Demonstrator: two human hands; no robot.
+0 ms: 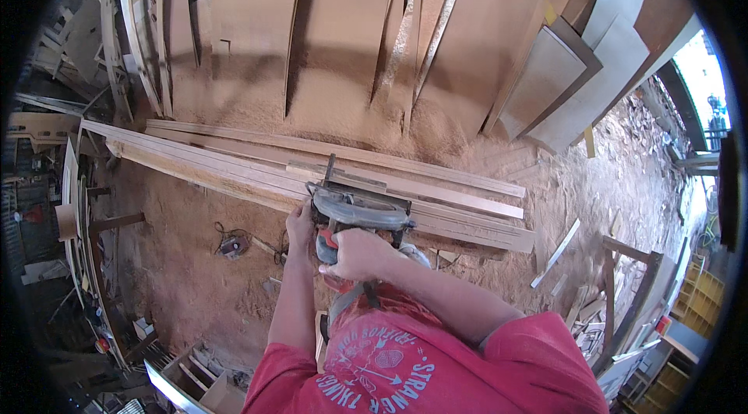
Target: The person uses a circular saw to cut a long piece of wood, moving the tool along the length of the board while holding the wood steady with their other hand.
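Right hand (360, 253) grips circular saw (362, 214), likely for control; left hand (300, 225) beside it, grip unclear; planks (475, 232) underneath, presumably supporting.

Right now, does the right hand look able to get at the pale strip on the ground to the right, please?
Probably not: the right hand is closed on the saw and would first have to let go, though nothing visible covers the pale strip.
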